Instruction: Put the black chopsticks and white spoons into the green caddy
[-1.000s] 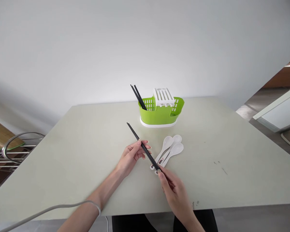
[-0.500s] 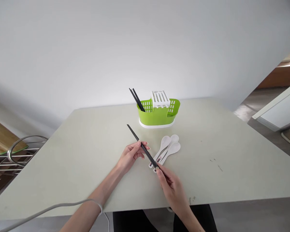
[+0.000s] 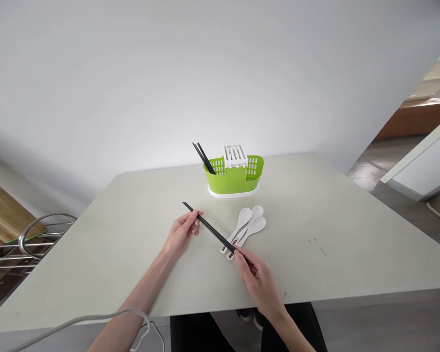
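A pair of black chopsticks (image 3: 216,233) lies slantwise between my two hands, above the table. My left hand (image 3: 183,229) pinches them near their thin upper ends. At the thick ends, my right hand (image 3: 258,278) is closed round them, and its fingers hide the tips. Just beyond my right hand, several white spoons (image 3: 248,227) rest fanned on the table, bowls pointing away, with the chopsticks passing over their handles. Farther back stands a green utensil basket (image 3: 231,182) with a white slotted top and white base. More black chopsticks (image 3: 205,159) lean in its left compartment.
The pale table (image 3: 352,244) meets a white wall (image 3: 205,73) behind the basket. A grey cable (image 3: 84,319) runs across my left forearm. At the left stands a metal rack (image 3: 29,244) holding a wooden board (image 3: 7,208). A white cabinet (image 3: 425,156) is at the right.
My left hand has slid left along the chopsticks toward their thin ends, and the chopsticks now lie flatter. My right hand keeps its hold. The view has shifted slightly.
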